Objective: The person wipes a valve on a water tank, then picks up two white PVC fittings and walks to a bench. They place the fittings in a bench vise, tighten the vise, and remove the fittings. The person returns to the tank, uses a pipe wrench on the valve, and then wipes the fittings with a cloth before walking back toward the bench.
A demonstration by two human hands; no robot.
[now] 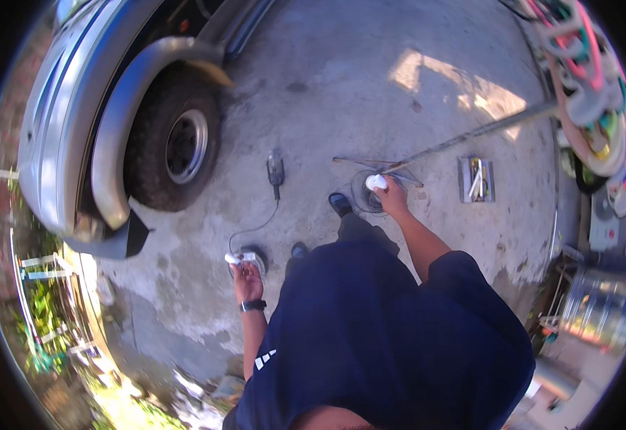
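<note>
My left hand (248, 282), with a dark watch on the wrist, is closed with its fingers up around a small white rounded piece (232, 258). Just beyond those fingers is a round dark-and-pale object (254, 256), partly covered by the hand. My right hand (392, 196) reaches forward, its fingers wrapped around a white rounded object (375, 182); its exact kind is unclear. Beneath it, a dark coiled cable (361, 197) lies on the concrete. A corded power tool (275, 170) rests ahead, between the hands, and its cord (259, 228) runs back toward my left hand.
A silver vehicle with a large tyre (177, 143) stands at the left. A long pole (470, 132) on splayed legs slants from near my right hand to the right. A grey tray (476, 179) of tools sits beyond it. Coloured hangers (589, 79) hang at the upper right.
</note>
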